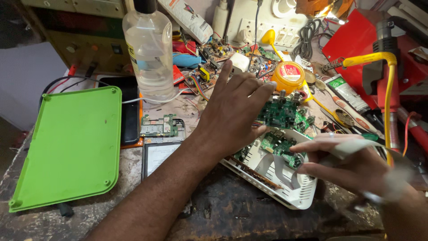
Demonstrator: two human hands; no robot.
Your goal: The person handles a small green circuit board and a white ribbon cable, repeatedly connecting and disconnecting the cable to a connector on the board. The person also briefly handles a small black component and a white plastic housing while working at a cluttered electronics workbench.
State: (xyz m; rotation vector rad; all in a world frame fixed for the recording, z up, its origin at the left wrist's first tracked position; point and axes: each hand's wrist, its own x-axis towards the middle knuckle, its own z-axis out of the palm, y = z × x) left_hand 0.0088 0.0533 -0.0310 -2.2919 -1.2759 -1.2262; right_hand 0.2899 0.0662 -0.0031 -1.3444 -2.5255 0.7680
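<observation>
Bright even light; lamp glare top right; right hand (356, 167) motion-blurred.

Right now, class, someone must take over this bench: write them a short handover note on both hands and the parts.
Left hand: open, fingers spread, palm resting over the green circuit board.
Right hand: fingertips on a second green board inside the white casing, which lies open on the workbench.
Done: casing opened, boards exposed.
Left: boards not lifted out; green lid lies aside, far left.
</observation>
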